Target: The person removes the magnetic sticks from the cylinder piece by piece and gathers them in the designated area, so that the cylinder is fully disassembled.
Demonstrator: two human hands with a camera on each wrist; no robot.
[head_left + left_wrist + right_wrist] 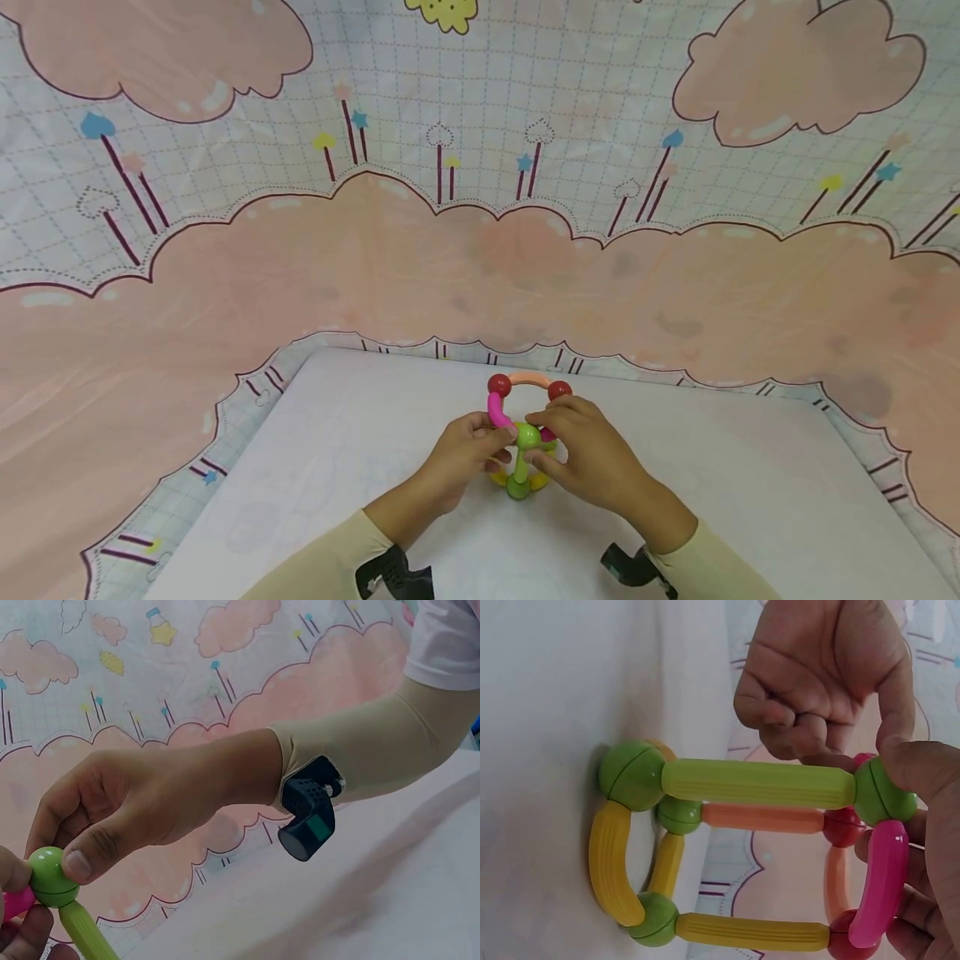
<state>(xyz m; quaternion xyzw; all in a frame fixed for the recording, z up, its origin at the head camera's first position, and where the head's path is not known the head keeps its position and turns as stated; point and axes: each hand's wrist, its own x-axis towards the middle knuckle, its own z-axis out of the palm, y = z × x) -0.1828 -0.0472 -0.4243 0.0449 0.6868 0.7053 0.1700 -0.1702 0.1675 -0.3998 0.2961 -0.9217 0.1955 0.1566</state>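
Note:
A frame of coloured sticks and balls (pixel 757 784) stands upright on the white tabletop between the hands. My left hand (pixel 463 460) pinches a bright pink curved stick (pixel 497 410) where it meets the near upper green ball (pixel 528 437). That same green ball (pixel 54 877) is pinched by the thumb and fingers of my right hand (pixel 594 454). A light green stick (pixel 757 782) runs down from it to a lower green ball (pixel 632 775). On the far side, an orange curved stick (pixel 529 379) joins two red balls (pixel 499 385). Yellow sticks (pixel 613 859) form the base.
The white tabletop (pixel 300 467) stretches to both sides of the frame. Behind it hangs a printed cloth (pixel 465 275) with clouds. Each forearm carries a black wrist camera (pixel 307 810).

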